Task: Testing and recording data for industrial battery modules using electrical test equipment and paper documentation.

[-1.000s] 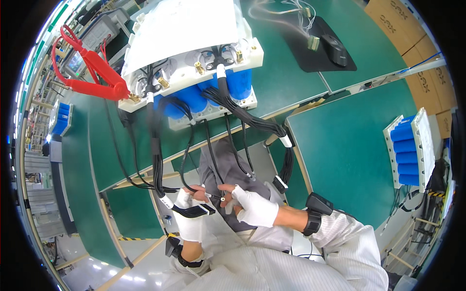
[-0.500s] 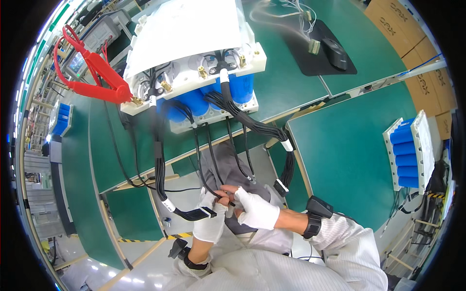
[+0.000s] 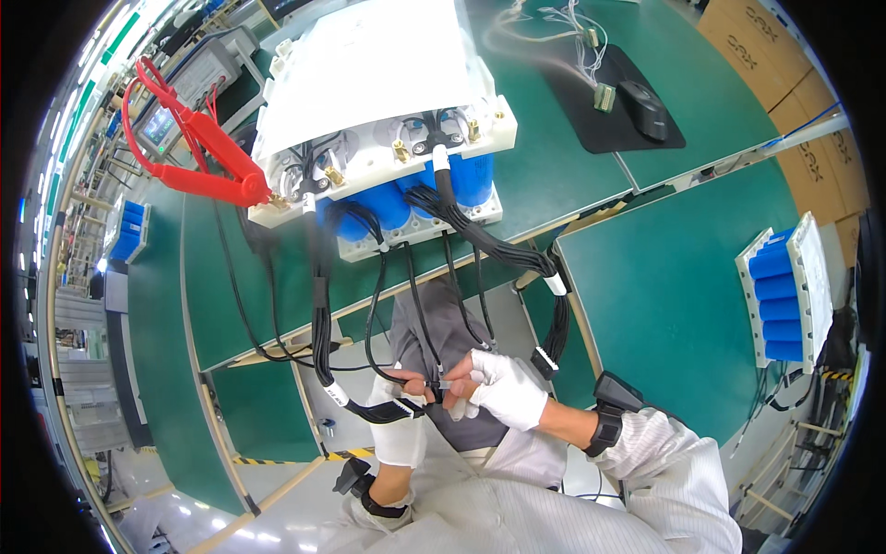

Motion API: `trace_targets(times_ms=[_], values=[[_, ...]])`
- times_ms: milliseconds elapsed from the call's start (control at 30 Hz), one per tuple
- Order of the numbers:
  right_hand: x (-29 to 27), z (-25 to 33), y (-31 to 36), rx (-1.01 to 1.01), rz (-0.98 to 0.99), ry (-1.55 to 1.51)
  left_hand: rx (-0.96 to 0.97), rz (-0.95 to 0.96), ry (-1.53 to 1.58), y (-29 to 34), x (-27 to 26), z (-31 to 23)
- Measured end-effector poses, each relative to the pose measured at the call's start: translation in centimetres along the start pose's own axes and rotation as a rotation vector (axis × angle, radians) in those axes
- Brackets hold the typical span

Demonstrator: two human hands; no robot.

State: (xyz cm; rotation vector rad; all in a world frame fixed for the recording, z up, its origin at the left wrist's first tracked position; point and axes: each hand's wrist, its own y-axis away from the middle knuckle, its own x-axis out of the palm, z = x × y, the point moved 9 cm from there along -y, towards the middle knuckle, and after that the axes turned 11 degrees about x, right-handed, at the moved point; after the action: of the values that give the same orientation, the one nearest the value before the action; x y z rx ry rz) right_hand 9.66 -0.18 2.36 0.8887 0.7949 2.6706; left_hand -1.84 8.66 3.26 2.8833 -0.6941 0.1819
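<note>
My left hand (image 3: 400,432), in a white fingerless glove, pinches the end of a thin black cable (image 3: 374,323). Close against it, my right hand (image 3: 506,390), gloved the same way, is closed on a small pale connector piece (image 3: 446,384) at the cable ends. The fingertips of both hands nearly meet there. These cables hang from a battery pack (image 3: 383,205) of blue cylinders between white plates on the bench. A thick black cable bundle (image 3: 321,323) ends in a black multi-pin plug (image 3: 392,411) beside my left hand; another plug (image 3: 544,363) dangles beyond my right hand.
A red clamp (image 3: 217,152) grips a terminal at the pack's left corner, and a white sheet (image 3: 369,65) covers its top. On the green bench (image 3: 674,249) at right stands another blue-cylinder pack (image 3: 775,295). A mouse (image 3: 643,109) and loose wires lie at the back, near cardboard boxes (image 3: 812,175).
My hands have shifted so their fingertips face each other, with the pale connector piece now visible between them. The whole view has moved slightly, with the pack appearing a little lower and further right.
</note>
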Motion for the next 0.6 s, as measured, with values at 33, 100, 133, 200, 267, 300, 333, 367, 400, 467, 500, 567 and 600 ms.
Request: trace_targets(times_ms=[33,100,133,200,267,300,333,367,400,467,500,567,600], values=[[0.0,0.1,-0.1,-0.017,0.015,-0.008,0.001,0.001,0.0,0.1,-0.2,0.5],[0.1,0.2,-0.2,-0.036,0.03,-0.015,-0.05,-0.005,-0.028,0.4,-0.7,2.2],[0.2,0.1,-0.3,-0.03,0.037,-0.016,-0.047,-0.004,-0.026,0.5,-0.8,2.5],[0.4,0.1,-0.3,-0.027,0.046,-0.011,-0.064,-0.002,0.008,0.4,-0.5,2.6],[0.5,0.2,-0.2,-0.041,0.053,-0.012,-0.069,0.021,0.009,0.5,0.0,1.4],[0.6,0.1,-0.4,-0.049,0.058,-0.001,-0.076,0.043,0.008,0.3,0.4,0.9],[0.4,0.0,-0.6,-0.084,0.016,0.093,-0.061,0.042,0.013,-0.1,0.3,0.9],[0.2,0.0,-0.8,-0.123,-0.026,0.187,0.021,0.134,-0.162,-0.6,0.2,0.5],[0.2,-0.1,-1.0,-0.137,-0.022,0.195,0.105,0.224,-0.34,-1.0,0.1,0.3],[0.6,2.9,0.7,-0.58,-0.323,0.811,0.072,0.319,-0.373,-1.6,-1.7,2.2],[0.5,2.6,0.3,-0.437,-0.322,0.792,0.174,0.399,-0.62,-2.0,-3.0,3.0],[0.7,2.9,0.2,-0.523,-0.324,0.834,0.247,0.422,-0.6,-2.5,-4.6,2.1],[0.8,2.8,0.2,-0.583,-0.326,0.879,0.102,0.227,-0.678,-3.2,-5.7,-0.5]])
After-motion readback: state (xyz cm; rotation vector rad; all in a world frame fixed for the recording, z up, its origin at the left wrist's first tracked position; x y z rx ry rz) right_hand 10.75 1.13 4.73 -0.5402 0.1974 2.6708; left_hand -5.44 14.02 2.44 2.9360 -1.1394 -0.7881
